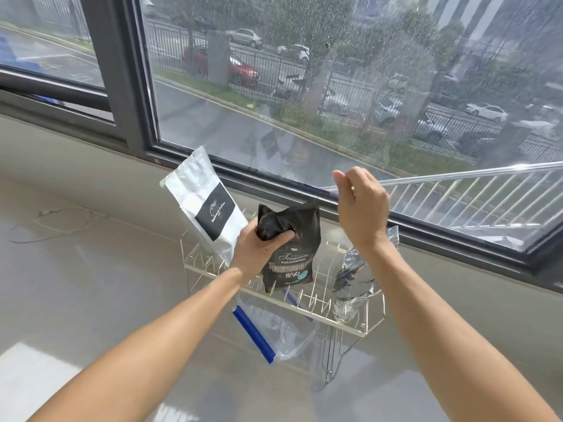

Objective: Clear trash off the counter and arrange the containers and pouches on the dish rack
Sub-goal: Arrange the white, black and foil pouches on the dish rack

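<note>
My left hand [259,251] grips the crumpled top of a black coffee pouch [292,263], which stands upright in the middle of the wire dish rack [344,322]. A white coffee pouch [207,202] with a black label leans in the rack's left end. A crinkled silver pouch [350,278] stands at the right end. My right hand [362,208] is raised above the silver pouch with its fingers curled, holding nothing that I can see. A clear container with a blue edge [274,330] lies tilted under the rack's upper tier.
The rack stands on a grey counter [106,284] below a large window with a dark frame [304,190]. A thin white cable [48,226] lies on the counter at the far left.
</note>
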